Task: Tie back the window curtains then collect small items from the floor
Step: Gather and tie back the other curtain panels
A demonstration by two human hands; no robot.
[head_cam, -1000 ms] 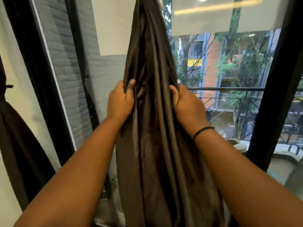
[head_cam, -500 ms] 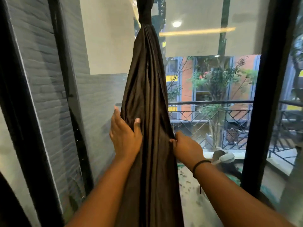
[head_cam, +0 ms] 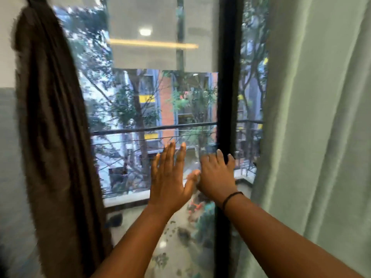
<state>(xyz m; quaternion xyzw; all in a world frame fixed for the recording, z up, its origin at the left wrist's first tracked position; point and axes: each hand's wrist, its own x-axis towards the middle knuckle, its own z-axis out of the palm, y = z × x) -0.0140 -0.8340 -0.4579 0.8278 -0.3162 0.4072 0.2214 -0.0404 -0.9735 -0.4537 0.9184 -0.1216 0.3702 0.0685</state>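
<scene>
A dark brown curtain (head_cam: 54, 137) hangs gathered into a bundle at the left, tied near its top. A pale green curtain (head_cam: 313, 137) hangs loose at the right, covering that side of the window. My left hand (head_cam: 169, 181) is raised in front of the glass with its fingers spread and nothing in it. My right hand (head_cam: 217, 175) is beside it, fingers apart, reaching towards the black window frame (head_cam: 225, 87); it holds nothing and is a short way left of the green curtain. A black band circles my right wrist.
The window glass (head_cam: 144, 109) fills the middle, with a balcony railing, trees and an orange building outside. A grey wall (head_cam: 8, 157) lies left of the brown curtain. No floor or small items show in this view.
Both hands have let go of the brown curtain and moved right across the glass. The view has swung right, bringing the green curtain into sight.
</scene>
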